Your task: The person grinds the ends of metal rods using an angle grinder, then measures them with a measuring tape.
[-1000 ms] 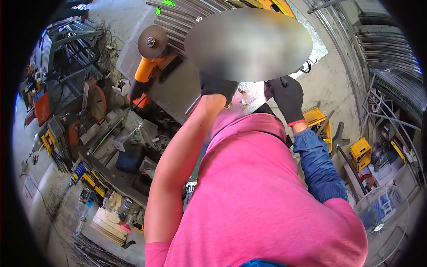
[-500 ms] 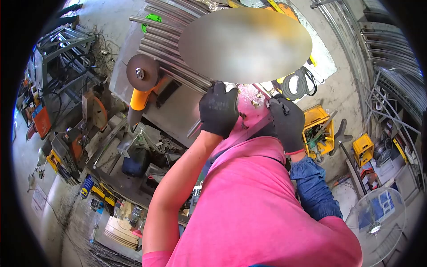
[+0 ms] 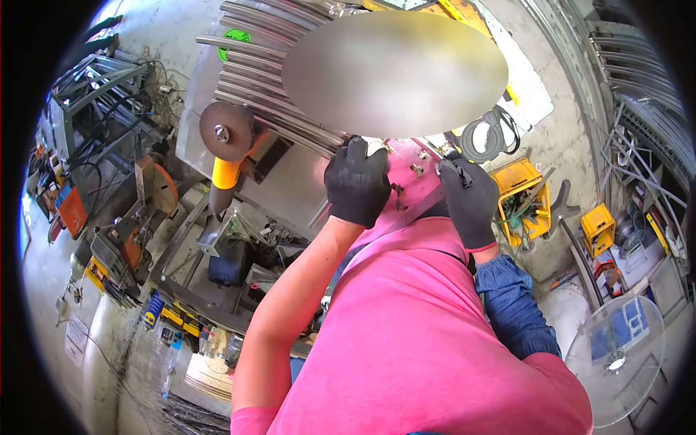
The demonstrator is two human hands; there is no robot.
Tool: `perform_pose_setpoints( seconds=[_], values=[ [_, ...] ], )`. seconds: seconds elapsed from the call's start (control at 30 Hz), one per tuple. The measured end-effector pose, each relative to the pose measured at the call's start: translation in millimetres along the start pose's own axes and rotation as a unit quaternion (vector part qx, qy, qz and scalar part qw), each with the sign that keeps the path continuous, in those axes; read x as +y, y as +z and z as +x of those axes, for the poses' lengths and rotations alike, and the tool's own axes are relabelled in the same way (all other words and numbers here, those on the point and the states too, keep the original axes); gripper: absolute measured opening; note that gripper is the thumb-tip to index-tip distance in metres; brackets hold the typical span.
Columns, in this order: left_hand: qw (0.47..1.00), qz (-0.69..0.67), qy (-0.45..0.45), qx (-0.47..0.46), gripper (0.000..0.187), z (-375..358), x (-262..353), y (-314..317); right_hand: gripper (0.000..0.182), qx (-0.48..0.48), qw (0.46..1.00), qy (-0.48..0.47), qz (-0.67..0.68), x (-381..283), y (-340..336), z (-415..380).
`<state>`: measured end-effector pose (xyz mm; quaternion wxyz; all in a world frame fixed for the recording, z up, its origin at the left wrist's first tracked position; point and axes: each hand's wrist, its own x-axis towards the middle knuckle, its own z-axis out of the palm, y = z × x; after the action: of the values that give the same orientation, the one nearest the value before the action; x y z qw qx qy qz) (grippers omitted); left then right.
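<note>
My left hand (image 3: pixel 357 181), in a black glove, is closed at the table's near edge beside the ends of several metal tubes (image 3: pixel 290 123). Something pale shows at its fingertips, but I cannot make out what it is. My right hand (image 3: pixel 467 203), also gloved in black, has its fingers bent together near a thin metal strip (image 3: pixel 429 147); what they hold is hidden. Between the hands, small metal pieces (image 3: pixel 416 170) lie on a shiny surface (image 3: pixel 407 154) that looks pink. A blurred oval covers the area just beyond both hands.
An angle grinder (image 3: pixel 226 172) with a large disc lies to the left on the metal table (image 3: pixel 290 185). A coiled black cable (image 3: pixel 487 141) is at the right. Yellow crates (image 3: pixel 518 174) stand on the floor, with a fan (image 3: pixel 616 362) lower right. Cluttered shelving (image 3: pixel 196 268) fills the lower left.
The view has shifted slightly. Both hands stay in nearly the same places. The whitish glare between them has faded, and the small metal pieces show more clearly.
</note>
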<state>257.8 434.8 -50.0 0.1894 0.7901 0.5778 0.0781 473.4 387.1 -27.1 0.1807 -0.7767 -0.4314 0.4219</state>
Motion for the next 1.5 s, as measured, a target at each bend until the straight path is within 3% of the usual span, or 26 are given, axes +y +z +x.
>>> perform_pose_setpoints(
  seconds=[0.07,0.13,0.27,0.3,0.37,0.4,0.5,0.57,0.67,0.7,0.77,0.9,0.97,1.23,1.3,1.37,1.43,1.47,1.5],
  values=[
    [1.0,-0.006,0.005,0.008,0.031,0,-1,0,0.029,0.011,1.0,-0.017,0.004,6,4,1],
    [0.998,0.008,-0.041,-0.051,0.024,1,5,-5,0.028,0.044,0.998,-0.051,-0.011,13,9,1],
    [0.996,0.003,-0.071,-0.052,0.024,6,12,-12,0.032,0.04,0.994,-0.094,-0.032,17,3,4],
    [0.996,0.002,-0.076,-0.042,0.024,2,13,-19,0.032,0.038,0.993,-0.106,-0.035,18,-1,5],
    [0.994,-0.03,-0.096,-0.029,0.03,-5,14,-34,0.033,-0.064,0.998,-0.019,0.0,15,-12,8],
    [0.995,-0.029,-0.088,0.023,0.018,-16,12,-39,0.032,-0.085,0.996,-0.021,-0.028,5,-22,4],
    [0.992,-0.002,-0.121,0.045,0.029,-60,-9,-52,0.031,-0.088,0.992,-0.06,-0.069,-10,-47,-13],
    [0.983,0.015,-0.144,0.115,0.028,-103,-34,-47,0.031,-0.099,0.989,-0.056,-0.093,-28,-59,-13],
    [0.978,-0.001,-0.159,0.135,0.034,-153,-57,-45,0.032,0.032,0.941,-0.286,-0.179,-47,-61,5],
    [0.979,-0.003,-0.154,0.136,0.036,-165,-60,-43,0.032,0.033,0.938,-0.293,-0.184,-55,-58,16],
    [0.977,-0.003,-0.158,0.143,0.039,-176,-57,-34,0.033,0.015,0.875,-0.391,-0.285,-72,-50,35],
    [0.972,0.018,-0.141,0.188,0.04,-180,-57,-18,0.033,0.001,0.815,-0.444,-0.371,-72,-18,62],
    [0.968,0.014,-0.146,0.204,0.039,-179,-61,-11,0.039,0.019,0.782,-0.393,-0.483,-83,-9,58],
    [0.965,0.041,-0.134,0.22,0.031,-177,-63,-7,0.031,0.01,0.821,-0.33,-0.467,-60,18,77],
    [0.97,0.045,-0.138,0.195,0.032,-176,-62,-9,0.031,0.04,0.826,-0.377,-0.418,-58,18,74],
    [0.974,0.052,-0.14,0.167,0.034,-172,-61,-12,0.029,0.029,0.838,-0.356,-0.413,-59,7,71],
    [0.962,-0.007,-0.158,0.221,0.035,-167,-58,-15,0.03,0.03,0.845,-0.423,-0.327,-64,-7,61],
    [0.967,0.009,-0.18,0.182,0.042,-168,-57,-17,0.031,0.116,0.817,-0.505,-0.254,-55,-13,70],
    [0.971,0.014,-0.174,0.164,0.042,-165,-55,-20,0.03,0.136,0.846,-0.485,-0.176,-60,-27,71]
  ],
)
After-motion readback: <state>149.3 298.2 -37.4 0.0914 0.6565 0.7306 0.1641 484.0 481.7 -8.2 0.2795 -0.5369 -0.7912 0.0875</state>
